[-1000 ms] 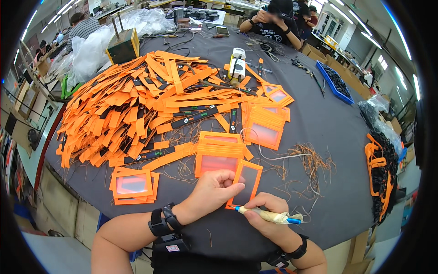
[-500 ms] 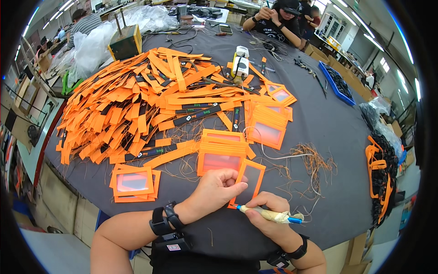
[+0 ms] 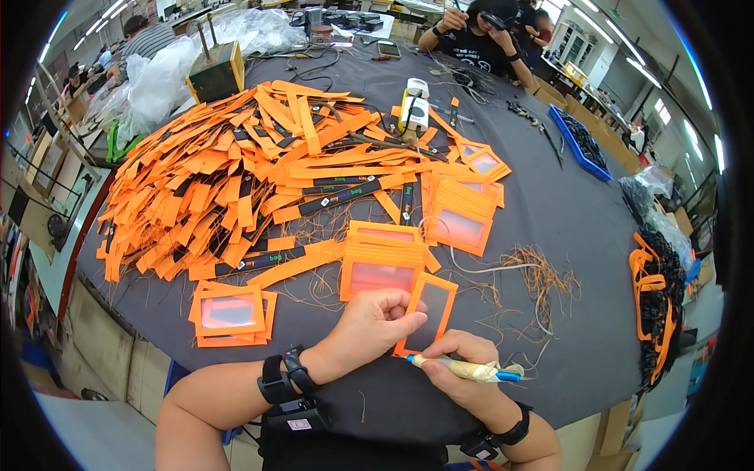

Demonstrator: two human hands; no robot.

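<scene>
My left hand (image 3: 375,324) pins down an orange rectangular frame with a clear window (image 3: 428,312) at the table's near edge, fingers on its left side. My right hand (image 3: 463,369) grips a tape-wrapped tool with a blue tip (image 3: 463,367), its point touching the frame's lower left corner. Just beyond lies a stack of orange window frames (image 3: 382,263). A second small stack of frames (image 3: 231,313) sits to the left of my left wrist.
A big heap of orange and black straps (image 3: 236,173) covers the dark table (image 3: 565,228). More frames (image 3: 461,212) lie right of centre, loose thread trimmings (image 3: 534,275) near them. A blue tray (image 3: 585,141) and orange-black straps (image 3: 656,298) sit at right. A person (image 3: 479,35) works opposite.
Both hands stay on the frame; the tool tip has shifted only slightly along the frame's lower corner. The view has drifted a little.
</scene>
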